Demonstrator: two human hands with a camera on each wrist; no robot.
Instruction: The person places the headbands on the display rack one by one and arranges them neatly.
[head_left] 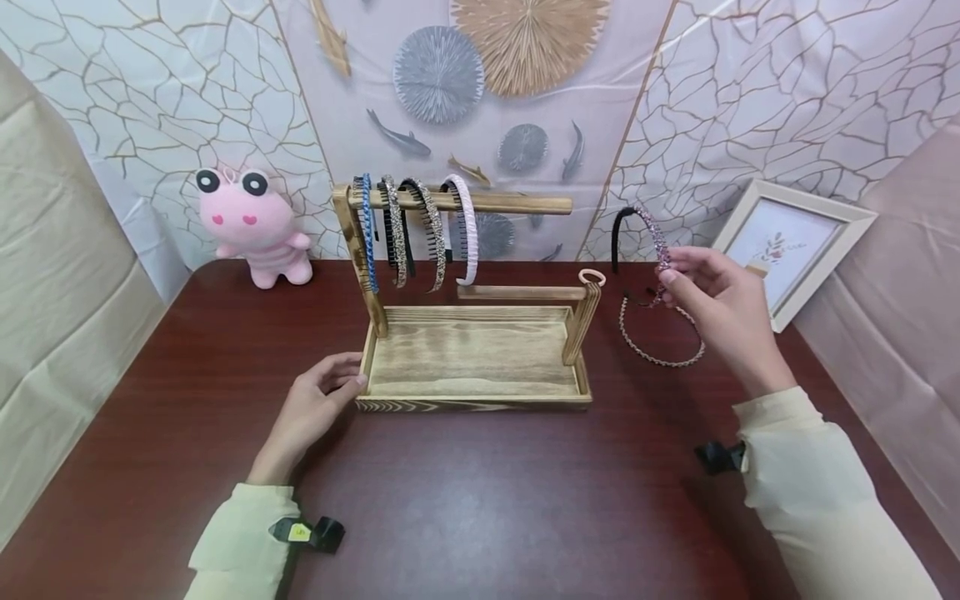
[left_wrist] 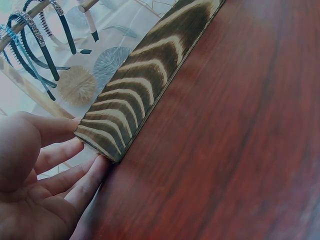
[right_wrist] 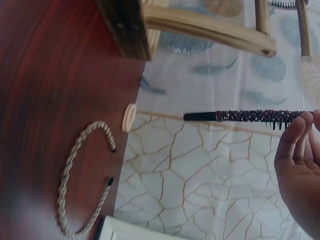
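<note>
In the head view my right hand [head_left: 723,308] pinches a glittery purple-pink headband [head_left: 651,227], raised above the table at the right. Its black end and comb teeth show in the right wrist view. My left hand [head_left: 311,408] holds the left end of a wooden headband stand [head_left: 472,405], thumb at the front corner. From the stand's upper bar [head_left: 525,203] hang a blue headband [head_left: 367,242], two glittery silver-gold headbands [head_left: 432,229] and a pale pink headband [head_left: 470,233]. A braided headband [head_left: 660,362] lies on the table, below the right hand.
A pale ring-shaped item [right_wrist: 129,118] lies on the table near its back edge. At the back right leans a picture frame [head_left: 858,218]; a pink plush toy [head_left: 255,225] sits at the back left. The stand's lower bar [head_left: 525,292] runs left from a short post [head_left: 581,325].
</note>
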